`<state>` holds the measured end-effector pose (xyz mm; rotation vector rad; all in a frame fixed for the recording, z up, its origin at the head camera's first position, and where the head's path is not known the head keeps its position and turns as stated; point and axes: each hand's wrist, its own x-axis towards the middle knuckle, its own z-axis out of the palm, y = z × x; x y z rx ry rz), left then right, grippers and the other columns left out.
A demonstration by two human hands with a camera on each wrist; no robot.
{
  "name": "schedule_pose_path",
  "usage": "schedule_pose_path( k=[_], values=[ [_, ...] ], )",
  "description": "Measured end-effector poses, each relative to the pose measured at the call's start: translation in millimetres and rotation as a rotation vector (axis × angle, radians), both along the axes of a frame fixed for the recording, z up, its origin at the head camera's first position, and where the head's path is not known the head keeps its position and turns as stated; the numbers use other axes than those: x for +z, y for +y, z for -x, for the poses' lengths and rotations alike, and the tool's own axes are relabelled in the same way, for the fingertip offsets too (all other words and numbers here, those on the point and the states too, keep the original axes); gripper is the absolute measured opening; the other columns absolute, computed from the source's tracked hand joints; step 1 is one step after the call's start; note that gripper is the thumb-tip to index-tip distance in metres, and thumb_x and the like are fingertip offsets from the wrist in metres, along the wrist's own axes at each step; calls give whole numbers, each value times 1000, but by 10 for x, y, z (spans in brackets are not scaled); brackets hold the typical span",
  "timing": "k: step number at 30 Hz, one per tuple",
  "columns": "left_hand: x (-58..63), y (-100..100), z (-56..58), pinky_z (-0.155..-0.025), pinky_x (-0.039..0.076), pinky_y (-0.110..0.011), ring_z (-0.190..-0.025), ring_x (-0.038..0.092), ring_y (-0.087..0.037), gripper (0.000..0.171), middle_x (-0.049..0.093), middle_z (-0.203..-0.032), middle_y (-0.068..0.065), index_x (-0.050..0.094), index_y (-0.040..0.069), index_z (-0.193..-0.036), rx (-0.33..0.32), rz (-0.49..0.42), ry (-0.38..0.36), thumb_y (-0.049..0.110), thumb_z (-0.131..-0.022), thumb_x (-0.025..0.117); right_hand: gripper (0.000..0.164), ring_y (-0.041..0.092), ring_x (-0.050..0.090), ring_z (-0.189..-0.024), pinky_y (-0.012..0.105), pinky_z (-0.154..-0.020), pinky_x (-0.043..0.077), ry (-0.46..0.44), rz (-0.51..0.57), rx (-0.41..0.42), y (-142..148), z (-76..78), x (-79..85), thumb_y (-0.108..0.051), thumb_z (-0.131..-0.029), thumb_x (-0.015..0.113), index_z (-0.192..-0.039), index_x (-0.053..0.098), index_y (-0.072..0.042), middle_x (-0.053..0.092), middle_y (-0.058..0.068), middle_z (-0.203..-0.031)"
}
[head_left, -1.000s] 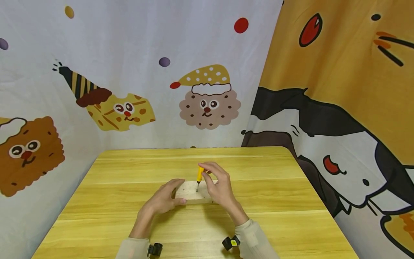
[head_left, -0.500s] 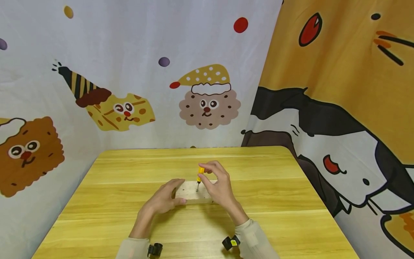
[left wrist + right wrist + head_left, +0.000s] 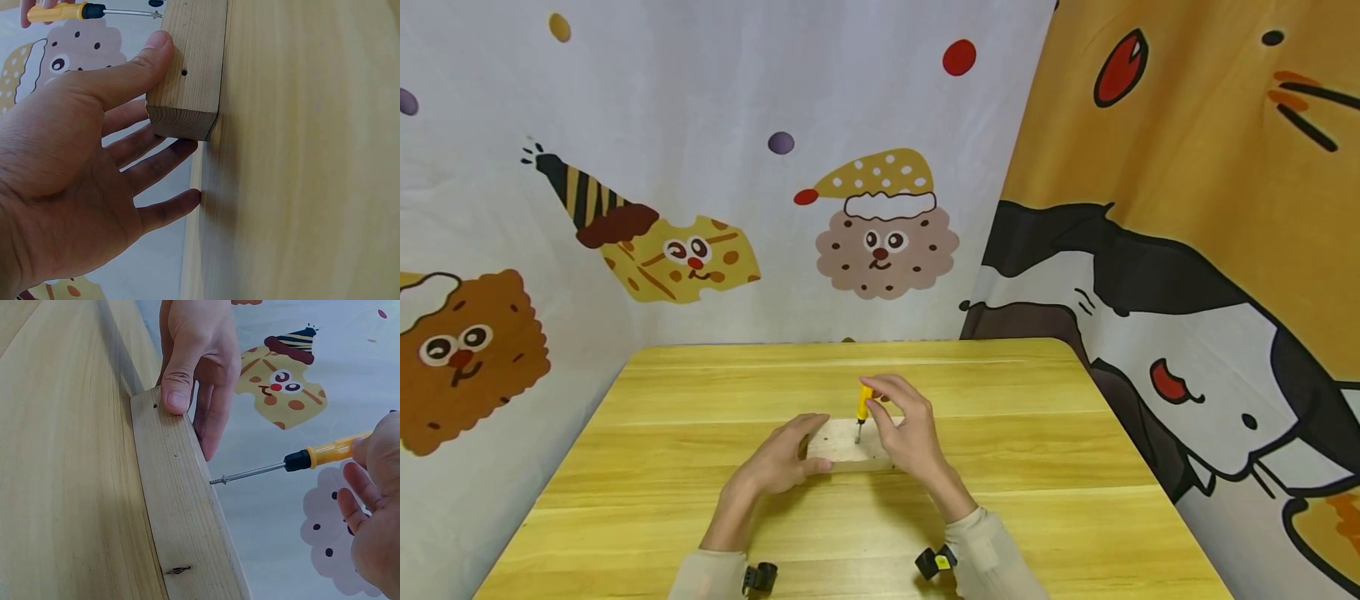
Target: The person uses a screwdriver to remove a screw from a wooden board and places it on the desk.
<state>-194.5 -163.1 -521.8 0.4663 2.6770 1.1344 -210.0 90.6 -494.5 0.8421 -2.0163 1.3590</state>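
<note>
A pale wooden block (image 3: 837,448) lies on the table, with a small dark hole (image 3: 184,72) in its near side. My left hand (image 3: 780,458) grips its left end, thumb on the near side and fingertips behind it. In my right hand (image 3: 916,429), thumb and fingers pinch the yellow handle of a screwdriver (image 3: 862,406), held nearly upright over the block. Its steel shaft meets a small screw (image 3: 218,481), whose threaded end stands at the block's top face. A dark knot (image 3: 178,570) marks the block's side in the right wrist view.
The wood-grain table (image 3: 662,467) reaches back to a curtain (image 3: 715,100) printed with cartoon figures. A small black camera (image 3: 761,577) sits at the left wrist, another black camera (image 3: 934,563) at the right wrist.
My right thumb and fingers have shifted on the screwdriver handle, the thumb moving forward across it and then back. The left hand and the block have stayed in place.
</note>
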Motion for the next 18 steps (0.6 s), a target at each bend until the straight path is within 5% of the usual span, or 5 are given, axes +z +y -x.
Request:
schedule_pose_path(
  k=[14, 18],
  values=[
    [-21, -10, -5, -135, 37, -72, -164, 45, -50, 79, 49, -175, -22, 51, 7, -170, 3, 5, 4, 28, -102, 86, 35, 29, 78, -105, 47, -87, 70, 21, 23, -31, 5, 2, 1, 7, -100, 81, -132, 82, -6, 83, 15, -125],
    [-26, -13, -8, -134, 37, -73, -164, 45, -50, 80, 49, -176, -22, 50, 7, -170, 3, 4, -2, 29, -102, 86, 33, 28, 76, -103, 44, -86, 68, 24, 34, -35, 0, 17, -17, 5, -98, 84, -129, 81, -7, 80, 14, -122]
  ],
)
